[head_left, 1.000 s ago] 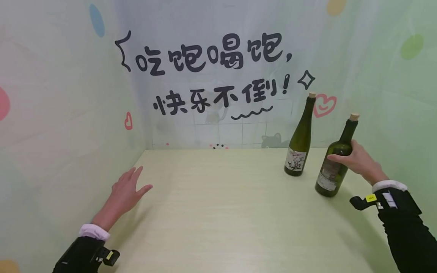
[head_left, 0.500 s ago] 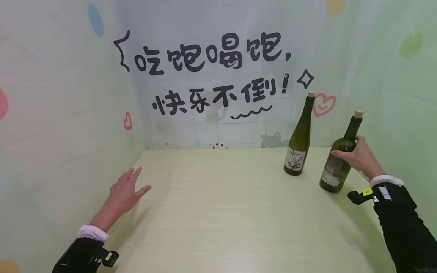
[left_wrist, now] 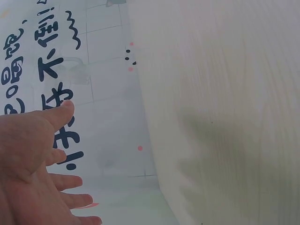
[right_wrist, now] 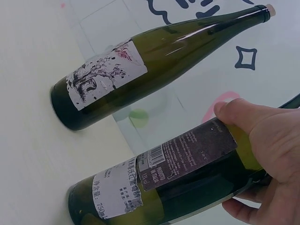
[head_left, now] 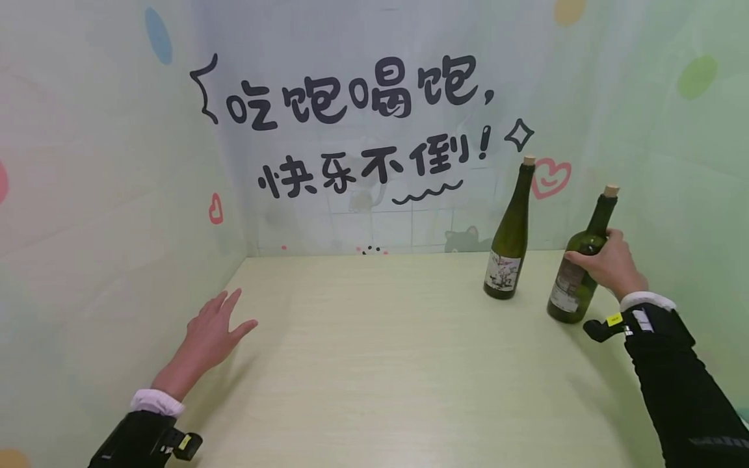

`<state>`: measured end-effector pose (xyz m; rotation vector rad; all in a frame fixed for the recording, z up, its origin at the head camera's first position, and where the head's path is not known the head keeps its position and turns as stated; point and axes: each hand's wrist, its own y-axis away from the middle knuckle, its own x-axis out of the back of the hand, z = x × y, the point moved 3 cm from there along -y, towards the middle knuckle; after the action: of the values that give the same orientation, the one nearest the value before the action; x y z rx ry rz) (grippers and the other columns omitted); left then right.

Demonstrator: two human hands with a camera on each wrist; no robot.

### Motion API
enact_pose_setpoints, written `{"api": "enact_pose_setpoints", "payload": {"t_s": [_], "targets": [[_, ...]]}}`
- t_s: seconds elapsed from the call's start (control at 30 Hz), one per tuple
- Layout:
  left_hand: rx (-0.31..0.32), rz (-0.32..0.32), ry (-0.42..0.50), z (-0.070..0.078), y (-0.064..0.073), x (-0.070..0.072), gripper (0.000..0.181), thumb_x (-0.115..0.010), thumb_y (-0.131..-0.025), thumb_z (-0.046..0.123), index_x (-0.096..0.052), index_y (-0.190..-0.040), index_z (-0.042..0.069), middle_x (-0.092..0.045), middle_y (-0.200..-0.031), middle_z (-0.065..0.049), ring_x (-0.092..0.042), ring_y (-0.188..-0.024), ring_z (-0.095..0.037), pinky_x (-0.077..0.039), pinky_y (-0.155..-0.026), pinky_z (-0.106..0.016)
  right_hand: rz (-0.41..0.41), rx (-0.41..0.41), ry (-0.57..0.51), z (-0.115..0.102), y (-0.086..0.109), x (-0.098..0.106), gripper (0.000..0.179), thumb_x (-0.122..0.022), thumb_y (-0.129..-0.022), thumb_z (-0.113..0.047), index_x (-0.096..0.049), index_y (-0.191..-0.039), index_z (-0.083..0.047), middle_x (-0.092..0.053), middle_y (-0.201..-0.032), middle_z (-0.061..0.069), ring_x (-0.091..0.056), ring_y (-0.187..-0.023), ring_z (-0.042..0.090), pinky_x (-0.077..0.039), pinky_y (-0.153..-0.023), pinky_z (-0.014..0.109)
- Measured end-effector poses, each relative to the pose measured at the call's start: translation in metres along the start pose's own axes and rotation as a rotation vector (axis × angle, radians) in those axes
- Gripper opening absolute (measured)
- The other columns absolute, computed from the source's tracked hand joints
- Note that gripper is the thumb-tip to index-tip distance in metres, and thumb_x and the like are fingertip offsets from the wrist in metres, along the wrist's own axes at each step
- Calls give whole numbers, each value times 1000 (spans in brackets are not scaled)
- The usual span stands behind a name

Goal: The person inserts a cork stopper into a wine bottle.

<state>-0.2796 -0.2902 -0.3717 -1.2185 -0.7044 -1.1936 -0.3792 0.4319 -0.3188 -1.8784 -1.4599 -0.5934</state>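
My right hand (head_left: 611, 263) grips a dark green wine bottle (head_left: 564, 286) around its upper body, thumb across the front. A cork stopper (head_left: 611, 190) closes this bottle's neck. In the right wrist view its dark and white labels (right_wrist: 187, 152) show. To its left, apart from it, a slimmer green wine bottle (head_left: 509, 227) stands upright on the table, corked, with a blossom-tree label (right_wrist: 108, 75). My left hand (head_left: 210, 331) hovers above the table's left side, fingers spread and holding nothing; the left wrist view shows its thumb and fingers (left_wrist: 72, 182) extended.
The pale wood-grain table (head_left: 363, 364) meets a printed back curtain (head_left: 328, 221) with black lettering. Further curtains (head_left: 105, 214) close in the left and right sides.
My right hand has shifted the gripped wine bottle slightly back, first to the right and then a little left. The left hand and the slimmer bottle stay put; the view turns slightly.
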Motion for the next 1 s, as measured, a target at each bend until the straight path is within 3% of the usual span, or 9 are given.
{"api": "enact_pose_setpoints", "payload": {"t_s": [0.47,1.0], "targets": [[-5,-3,9,-2,0,-2,84,-57,-92,48,-26,-150,-4,-24,-146,-36,-24,-130,-54,-22,-90,-73,41,-13,5,0,-1,-2,110,-60,-85,-55,-2,-145,17,-30,-128,44,-42,-109,57,-37,-85,68],[8,-9,3,-3,1,3,84,-58,-92,47,-26,-150,-4,-24,-146,-36,-24,-130,-54,-23,-90,-72,116,35,5,0,4,-7,103,-58,-86,-55,-11,-144,15,-35,-127,41,-45,-105,55,-39,-83,68]]}}
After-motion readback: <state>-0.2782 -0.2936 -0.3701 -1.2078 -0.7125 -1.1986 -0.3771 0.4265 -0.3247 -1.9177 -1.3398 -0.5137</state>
